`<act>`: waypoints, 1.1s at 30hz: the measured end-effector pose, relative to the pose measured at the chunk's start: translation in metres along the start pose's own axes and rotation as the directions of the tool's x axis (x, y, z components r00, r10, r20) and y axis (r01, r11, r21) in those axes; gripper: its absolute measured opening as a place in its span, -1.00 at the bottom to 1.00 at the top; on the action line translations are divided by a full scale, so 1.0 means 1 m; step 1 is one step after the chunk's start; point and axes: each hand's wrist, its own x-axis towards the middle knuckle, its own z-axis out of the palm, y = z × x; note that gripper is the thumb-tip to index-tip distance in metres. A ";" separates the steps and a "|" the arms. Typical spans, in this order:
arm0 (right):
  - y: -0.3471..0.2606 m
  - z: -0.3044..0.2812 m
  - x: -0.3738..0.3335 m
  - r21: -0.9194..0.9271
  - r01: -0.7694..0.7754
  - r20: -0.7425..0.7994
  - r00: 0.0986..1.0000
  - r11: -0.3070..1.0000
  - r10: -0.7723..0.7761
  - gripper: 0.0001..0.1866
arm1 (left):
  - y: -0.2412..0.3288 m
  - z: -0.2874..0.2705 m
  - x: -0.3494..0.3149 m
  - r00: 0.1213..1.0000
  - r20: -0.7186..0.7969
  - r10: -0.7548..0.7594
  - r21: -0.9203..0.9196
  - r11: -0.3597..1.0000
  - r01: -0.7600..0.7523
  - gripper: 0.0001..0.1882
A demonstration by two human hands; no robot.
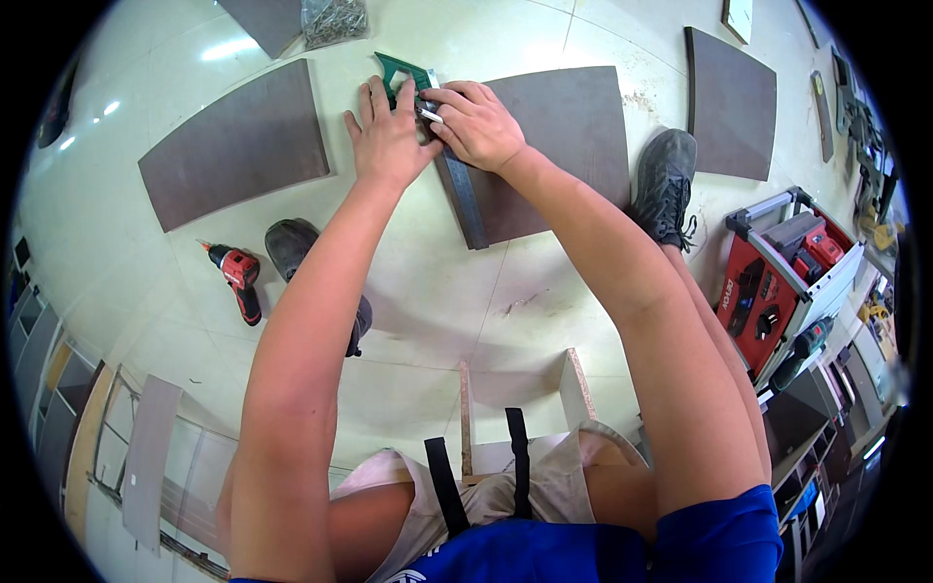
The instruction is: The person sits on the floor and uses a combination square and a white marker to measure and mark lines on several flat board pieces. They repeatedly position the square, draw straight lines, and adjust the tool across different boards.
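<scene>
A combination square lies against the brown board (573,146) in front of me. Its green head (394,66) is at the far left corner and its steel blade (467,204) runs along the left edge toward me. My left hand (389,141) grips the square near its head, the fingers reaching forward over it. In my right hand (481,126) is a slim white marking pen (430,115), pinched close to the blade. The right hand rests on the board's far left corner; the pen's tip is too small to make out.
More brown boards lie left (238,146) and right (734,105). A red cordless drill (236,277) is by my left shoe (292,248). A bag of screws (332,21) lies at the far side. A red-and-grey toolbox (768,282) stands right, beyond my right shoe (666,185).
</scene>
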 end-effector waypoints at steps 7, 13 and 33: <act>0.002 0.000 -0.002 -0.021 0.013 0.024 1.000 1.000 -0.012 -0.81 | -0.004 -0.012 -0.021 0.921 -0.362 0.144 -0.588 0.732 -0.345 -0.42; 0.002 0.000 -0.002 -0.003 -0.003 0.034 0.999 1.000 0.003 -0.81 | 0.009 -0.010 -0.027 0.986 -0.086 -0.146 -0.882 0.470 -0.007 -0.78; 0.002 0.001 -0.004 0.055 -0.042 0.067 0.997 0.998 0.039 -0.64 | -0.008 -0.002 0.000 0.937 0.113 -0.330 -0.978 0.130 0.164 -0.80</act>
